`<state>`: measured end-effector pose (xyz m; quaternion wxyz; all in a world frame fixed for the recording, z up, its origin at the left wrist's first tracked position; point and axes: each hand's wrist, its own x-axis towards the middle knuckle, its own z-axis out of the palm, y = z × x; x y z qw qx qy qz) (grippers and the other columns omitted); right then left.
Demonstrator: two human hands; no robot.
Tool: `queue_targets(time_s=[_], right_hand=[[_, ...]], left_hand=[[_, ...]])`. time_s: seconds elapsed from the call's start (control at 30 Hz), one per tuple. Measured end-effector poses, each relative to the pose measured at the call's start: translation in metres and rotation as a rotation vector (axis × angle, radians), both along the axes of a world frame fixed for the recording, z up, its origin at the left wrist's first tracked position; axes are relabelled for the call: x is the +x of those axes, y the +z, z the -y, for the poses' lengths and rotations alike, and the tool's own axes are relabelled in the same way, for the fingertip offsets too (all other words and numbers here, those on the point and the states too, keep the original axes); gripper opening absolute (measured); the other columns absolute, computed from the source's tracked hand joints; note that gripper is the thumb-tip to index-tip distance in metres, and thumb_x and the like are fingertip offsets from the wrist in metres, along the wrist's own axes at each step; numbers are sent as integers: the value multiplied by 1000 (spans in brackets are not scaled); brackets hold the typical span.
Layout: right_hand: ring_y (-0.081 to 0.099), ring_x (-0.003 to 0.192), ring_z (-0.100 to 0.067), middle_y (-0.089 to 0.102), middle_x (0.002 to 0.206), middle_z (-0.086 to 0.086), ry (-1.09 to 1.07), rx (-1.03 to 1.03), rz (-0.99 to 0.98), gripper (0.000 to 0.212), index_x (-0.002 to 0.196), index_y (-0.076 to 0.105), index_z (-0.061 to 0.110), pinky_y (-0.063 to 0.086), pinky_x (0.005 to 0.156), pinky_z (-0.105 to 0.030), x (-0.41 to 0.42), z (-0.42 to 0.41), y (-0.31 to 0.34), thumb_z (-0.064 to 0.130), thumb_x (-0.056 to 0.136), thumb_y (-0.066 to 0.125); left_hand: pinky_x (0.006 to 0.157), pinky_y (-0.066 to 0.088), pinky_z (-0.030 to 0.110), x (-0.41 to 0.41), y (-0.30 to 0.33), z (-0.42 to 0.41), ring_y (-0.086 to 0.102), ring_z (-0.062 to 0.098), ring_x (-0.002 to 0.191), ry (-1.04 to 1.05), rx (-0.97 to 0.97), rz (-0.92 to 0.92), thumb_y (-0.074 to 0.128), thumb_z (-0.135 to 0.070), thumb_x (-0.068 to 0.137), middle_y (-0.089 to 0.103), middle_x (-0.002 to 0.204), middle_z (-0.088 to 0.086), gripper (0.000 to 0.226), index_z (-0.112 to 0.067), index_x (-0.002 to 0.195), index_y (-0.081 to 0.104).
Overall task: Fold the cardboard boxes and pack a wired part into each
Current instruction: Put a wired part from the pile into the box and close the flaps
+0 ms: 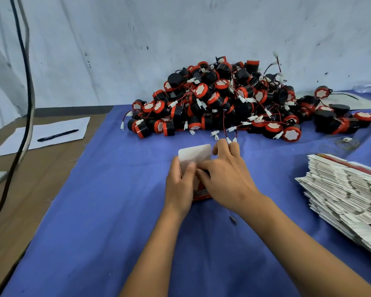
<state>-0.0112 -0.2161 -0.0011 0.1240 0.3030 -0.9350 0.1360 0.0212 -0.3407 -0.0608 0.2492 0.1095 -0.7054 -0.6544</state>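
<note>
A scuffed pale wall backs the desk [51,211], whose brown board top is mostly covered by a blue cloth [116,211] with soft creases.

At the far left a black cable [28,86] hangs down across the view, and a black pen [57,135] lies on a white sheet of paper [51,129].

In the middle, near the person, the left hand [179,189] curls round the left side of a small cardboard box [196,159], thumb laid across its pale upper face. The box's rounded white flap stands open at the far end, and a red printed side shows beneath the hands. The right hand [225,179] covers the box's right side, forefinger pressing into the middle beside the left thumb, the other fingers curled at the far right edge.

This looks like the stage of squaring up or closing the box. Whether a part already sits inside is hidden. To do it well, the left hand should keep the walls square while the right creases along the scored line, so the thin card does not buckle.

Beyond, far centre to right, lies a heap of wired parts [223,103]: squat black drums with red rims, white faces, thin red and black leads and white plugs, tangled together.

At the right, a slumped stack of flat boxes [347,196] waits, white-edged.
</note>
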Motion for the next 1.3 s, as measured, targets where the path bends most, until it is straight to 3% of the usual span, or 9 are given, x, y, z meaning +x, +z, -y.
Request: queue_targets(time_s=[0.17, 0.4, 0.57, 0.67, 0.8, 0.9, 1.03, 1.23, 1.3], right_hand=[[32, 113, -29, 35, 119, -6, -109, 74, -80, 25, 79, 64, 23, 37, 82, -33, 3, 9, 7, 26, 96, 46], [27, 119, -31, 36, 129, -15, -164, -31, -62, 17, 82, 49, 14, 41, 94, -31, 10, 7, 1, 15, 99, 44], [40, 111, -31, 47, 122, -6, -4, 222, -274, 12, 92, 64, 19, 40, 82, -37, 16, 5, 12, 12, 89, 54], [44, 110, -23, 45, 108, 4, 131, 366, -157, 15, 94, 63, 26, 32, 69, -36, 16, 8, 17, 14, 89, 56], [52, 99, -20, 44, 85, 7, 23, 519, -68, 24, 72, 48, 26, 31, 73, -36, 4, 8, 29, 28, 96, 51], [47, 76, -17, 44, 72, 8, 24, 548, -64, 35, 65, 40, 26, 30, 72, -32, -2, 12, 34, 27, 98, 49], [47, 71, -20, 53, 82, 2, 92, 501, -3, 29, 69, 44, 20, 25, 52, -29, -4, 15, 38, 18, 97, 52], [41, 68, -20, 41, 75, 6, 113, 455, 2, 32, 70, 38, 21, 32, 76, -33, -5, 3, 33, 23, 98, 53], [40, 69, -18, 41, 80, 6, 40, 460, -33, 28, 74, 40, 22, 31, 78, -33, -3, 7, 31, 17, 97, 55]], left_hand=[[72, 51, 41, -1, 3, -10, 57, 10, 75, 85, -120, 30, 38, -38, 112, 67, 84, 1, 35, -11, 96, 54], [69, 55, 55, -1, 2, -27, 62, 23, 69, 124, -137, 52, 33, -67, 95, 64, 73, -4, 46, -23, 90, 44], [63, 52, 48, -4, 2, -28, 55, 11, 61, 155, -82, 56, 33, -64, 100, 59, 65, -12, 41, -30, 80, 43], [67, 52, 47, -5, 2, -25, 54, 12, 65, 145, -27, 66, 37, -48, 107, 60, 67, -13, 36, -24, 82, 47], [74, 53, 49, -1, 5, -26, 56, 18, 74, 91, -36, 35, 32, -62, 98, 63, 77, 3, 53, -13, 89, 50], [75, 53, 54, 0, 7, -26, 53, 14, 70, 69, -33, 18, 34, -61, 98, 58, 72, -6, 51, -14, 84, 48], [75, 53, 51, -1, 7, -24, 60, 17, 76, 76, -81, 24, 30, -66, 96, 66, 81, 2, 58, -14, 90, 55], [64, 52, 26, -3, 3, -18, 65, 6, 74, 64, -178, 41, 31, -82, 85, 69, 82, -13, 64, -24, 95, 54], [70, 57, 33, -4, 2, -20, 68, 10, 80, 13, -168, 72, 36, -78, 86, 71, 86, -10, 55, -28, 101, 53]])
